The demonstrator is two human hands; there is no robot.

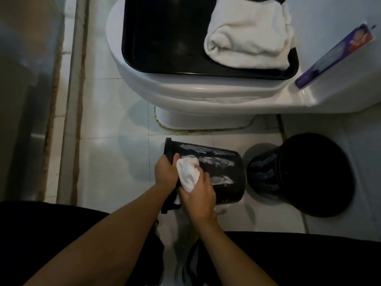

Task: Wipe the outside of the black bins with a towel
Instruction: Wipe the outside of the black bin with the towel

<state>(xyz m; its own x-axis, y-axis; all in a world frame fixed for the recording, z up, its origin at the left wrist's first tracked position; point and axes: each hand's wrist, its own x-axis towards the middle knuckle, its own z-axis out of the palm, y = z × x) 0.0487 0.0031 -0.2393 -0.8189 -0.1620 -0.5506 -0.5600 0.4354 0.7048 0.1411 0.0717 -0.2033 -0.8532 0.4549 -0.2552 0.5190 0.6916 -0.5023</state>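
**Low Centre of Frame: First Bin Under Wipe**

At lower centre, the tipped black bin (216, 172) lies on its side above the tiled floor (115, 157), mouth toward frame left. The left hand (166, 171) grips its rim. The right hand (199, 196) clutches a bunched white towel (188, 175) pressed to the wall near the rim. Pale streaks cover the upper wall, so wiping appears partly done. Next move, likely: stroke toward the base, then rotate. A second bin (309, 176) stands at right, likely unwiped. Spare towel (249, 40) rests on a black tray (165, 38) atop the toilet (185, 93), upper frame.
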